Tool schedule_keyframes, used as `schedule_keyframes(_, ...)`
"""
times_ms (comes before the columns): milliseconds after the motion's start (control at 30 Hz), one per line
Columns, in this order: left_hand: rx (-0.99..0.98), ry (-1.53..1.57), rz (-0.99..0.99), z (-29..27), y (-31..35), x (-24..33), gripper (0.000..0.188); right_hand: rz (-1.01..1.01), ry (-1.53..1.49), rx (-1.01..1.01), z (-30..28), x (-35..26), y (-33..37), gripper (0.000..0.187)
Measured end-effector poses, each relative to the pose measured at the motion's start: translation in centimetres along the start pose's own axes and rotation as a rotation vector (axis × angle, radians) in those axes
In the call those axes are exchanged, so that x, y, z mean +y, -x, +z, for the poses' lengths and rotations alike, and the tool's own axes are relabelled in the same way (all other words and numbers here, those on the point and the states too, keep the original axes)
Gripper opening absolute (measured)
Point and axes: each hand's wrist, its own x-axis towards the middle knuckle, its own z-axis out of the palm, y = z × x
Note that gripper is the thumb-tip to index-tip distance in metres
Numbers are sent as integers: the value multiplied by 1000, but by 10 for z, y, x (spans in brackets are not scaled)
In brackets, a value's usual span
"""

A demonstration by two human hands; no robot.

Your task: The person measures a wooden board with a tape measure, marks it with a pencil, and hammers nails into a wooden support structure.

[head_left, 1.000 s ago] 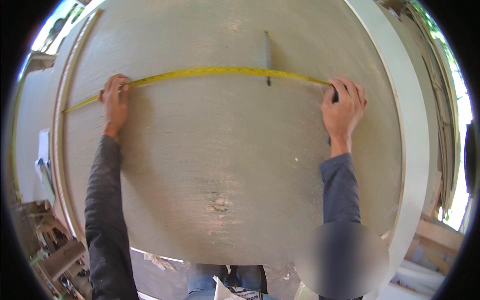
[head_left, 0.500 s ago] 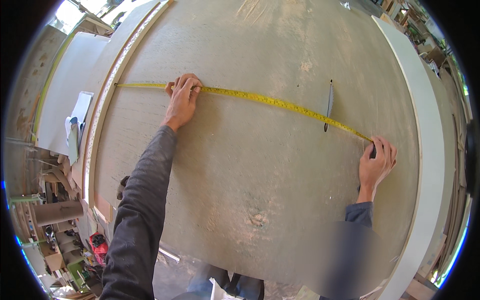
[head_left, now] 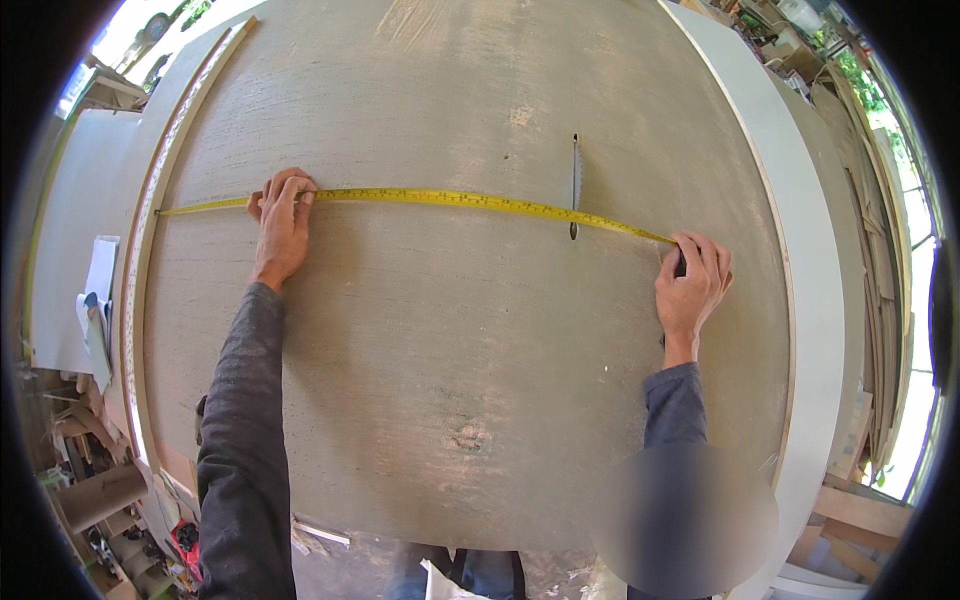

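In the head view, a yellow tape [head_left: 440, 197] is stretched across the table [head_left: 420, 330], from the rail [head_left: 150, 250] at left, over the near end of the saw blade [head_left: 577, 180]. It is pinched near its left end by the curled left hand [head_left: 284, 230]; its dark case [head_left: 681, 264] is enclosed by the right hand [head_left: 693, 290]. Both forearms are extended forward, the right partly blurred.

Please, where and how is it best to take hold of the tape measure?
Probably by its dark case, from the right and near side, as the right hand does. The case, mostly hidden in that hand, sits at the right end of the thin yellow strip. This side also seems to keep fingers away from the toothed blade, which is left of the case.
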Motion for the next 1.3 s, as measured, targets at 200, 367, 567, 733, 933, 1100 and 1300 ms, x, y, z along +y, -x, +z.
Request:
schedule_keyframes(200, -7, -7, -13, -1, 0, 0, 6, 8, -18, -2, -1, -2, 0, 17)
schedule_keyframes(367, -2, -28, -8, 3, 3, -5, 6, 15, -26, -7, 0, -1, 4, 16)
schedule_keyframes(567, -14, -28, -22, 2, 2, -3, 5, 30, -45, -20, -1, -1, 3, 16)
schedule_keyframes(733, 5, -53, 6, 4, 1, -3, 5, 34, -50, -23, 0, 3, 3, 15)
schedule_keyframes(933, 1, -72, 4, 4, 1, -5, 5, 37, -63, -26, 0, 3, 3, 16)
schedule_keyframes(1100, -13, -77, -6, 3, 1, -3, 5, 29, -67, -23, 0, 4, 4, 17)
schedule_keyframes(1300, -17, -71, -5, 4, 1, -5, 6, 20, -61, -26, 0, 5, 6, 16)
